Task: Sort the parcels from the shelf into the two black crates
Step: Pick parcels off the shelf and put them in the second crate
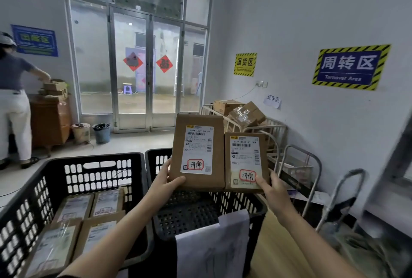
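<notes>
Leftmost on my feed, a person (13, 99) in white trousers stood, back turned, at a wooden cabinet (50, 119) stacked with cardboard boxes, beneath a blue wall sign (34, 40). Two buckets (91, 132) sat on the pale floor by the glass double doors (148, 70). Nearer me, the left black crate (93, 157) held four labelled parcels (74, 207) lying flat. The right black crate (259, 213) stood just beside it, a white paper sheet (214, 244) draped over its near rim.

Above that crate the left hand (166, 183) gripped the lower left corner of the taller brown parcel (198, 153), thumb in front, fingers behind. Just beside it, the right hand (275, 190) pinched the lower right corner of the shorter parcel (245, 161), thumb on its label. Both labels faced me upright, each bearing a red-ringed handwritten mark.

Behind stood a white metal cage (276, 126) piled with cartons. On the right wall hung a yellow sign (245, 64) and a blue "Turnover Area" sign (350, 67), with a hand truck (341, 197) below.
</notes>
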{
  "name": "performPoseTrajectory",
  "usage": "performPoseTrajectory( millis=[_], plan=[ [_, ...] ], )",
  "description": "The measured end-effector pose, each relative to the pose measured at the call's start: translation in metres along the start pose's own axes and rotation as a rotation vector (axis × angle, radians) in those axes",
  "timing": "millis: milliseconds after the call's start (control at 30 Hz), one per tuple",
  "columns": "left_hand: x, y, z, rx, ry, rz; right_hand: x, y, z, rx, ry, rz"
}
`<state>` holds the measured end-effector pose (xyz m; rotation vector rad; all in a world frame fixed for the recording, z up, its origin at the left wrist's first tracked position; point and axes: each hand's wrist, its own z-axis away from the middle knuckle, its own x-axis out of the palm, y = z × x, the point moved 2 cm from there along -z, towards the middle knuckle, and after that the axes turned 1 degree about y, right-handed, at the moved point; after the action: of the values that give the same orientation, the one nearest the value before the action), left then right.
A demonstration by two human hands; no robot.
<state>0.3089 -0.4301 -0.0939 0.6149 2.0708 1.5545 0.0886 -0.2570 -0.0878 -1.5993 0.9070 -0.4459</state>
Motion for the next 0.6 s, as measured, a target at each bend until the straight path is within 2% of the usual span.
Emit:
performPoseTrajectory(
  millis=[333, 600],
  plan=[
    [-0.019, -0.056, -0.076, -0.185, 0.113, 0.003, 0.07, 0.045, -0.103, 0.049, -0.109, -0.048],
    [-0.012, -0.136, -0.131, -0.507, 0.357, 0.002, 0.129, 0.136, -0.173, 0.308, -0.234, -0.043]
  ],
)
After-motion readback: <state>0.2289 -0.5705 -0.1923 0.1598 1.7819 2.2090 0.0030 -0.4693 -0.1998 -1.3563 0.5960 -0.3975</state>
